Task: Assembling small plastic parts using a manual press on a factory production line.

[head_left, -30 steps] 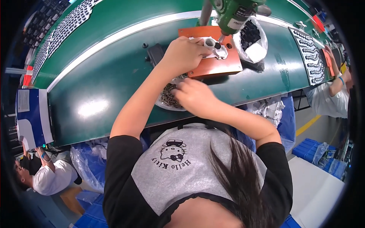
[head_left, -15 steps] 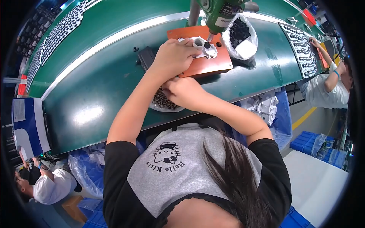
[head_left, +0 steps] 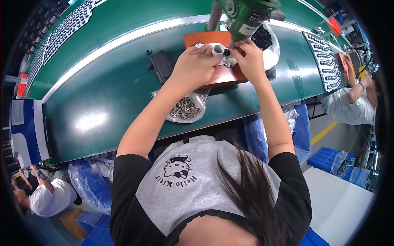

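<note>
My left hand [head_left: 195, 65] is closed on a white moulded part with a round tube [head_left: 218, 50], which sits on an orange fixture block [head_left: 225, 78]. Beside the tube, a small black piece [head_left: 227, 52] shows on the white part. My right hand [head_left: 248, 60] is at the part's right end, fingers pinched together just under the tip of a green machine head [head_left: 250, 20]. Whatever is in that pinch is too small or hidden to make out. A clear plastic bag of small metal screws or pins [head_left: 185, 108] lies open on the bench in front of the block.
A dark case [head_left: 161, 66] lies left of the fixture. Behind my right hand stands a bag of black pieces [head_left: 262, 37]. A tray of rowed parts [head_left: 324, 61] is at the right, near a co-worker [head_left: 349, 102]. Another person [head_left: 51, 197] sits at lower left.
My right hand has moved from the bag of metal pieces up to the right side of the white part, leaving the bag uncovered. The left hand stays on the part.
</note>
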A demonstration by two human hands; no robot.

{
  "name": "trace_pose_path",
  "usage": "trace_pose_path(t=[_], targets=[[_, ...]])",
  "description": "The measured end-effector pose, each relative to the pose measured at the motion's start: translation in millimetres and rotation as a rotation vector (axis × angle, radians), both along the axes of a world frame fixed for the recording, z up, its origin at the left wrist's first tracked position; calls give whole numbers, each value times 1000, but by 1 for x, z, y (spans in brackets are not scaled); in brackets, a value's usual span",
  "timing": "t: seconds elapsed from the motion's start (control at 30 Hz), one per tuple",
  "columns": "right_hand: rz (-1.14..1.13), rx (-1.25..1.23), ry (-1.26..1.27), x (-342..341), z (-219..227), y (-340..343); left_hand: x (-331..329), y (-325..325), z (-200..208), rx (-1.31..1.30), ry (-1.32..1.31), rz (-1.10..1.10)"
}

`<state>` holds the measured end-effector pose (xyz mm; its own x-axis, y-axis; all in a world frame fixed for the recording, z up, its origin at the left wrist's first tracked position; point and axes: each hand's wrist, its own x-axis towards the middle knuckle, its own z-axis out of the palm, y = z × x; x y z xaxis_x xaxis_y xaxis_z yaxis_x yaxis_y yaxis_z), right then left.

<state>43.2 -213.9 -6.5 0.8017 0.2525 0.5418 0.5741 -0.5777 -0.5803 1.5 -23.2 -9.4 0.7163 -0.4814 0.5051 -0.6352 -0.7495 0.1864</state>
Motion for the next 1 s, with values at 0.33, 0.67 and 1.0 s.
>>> trace_pose_path(t=[0.33,0.67,1.0], targets=[[95,-158,-154,-14,2,-1,-4,-2,5,47,57,23],[-128,-519,-349,-35,2,3,-2,-5,1,-25,-150,1],[93,259,338,34,-4,-64,-3,2,-3,39,-47,35]])
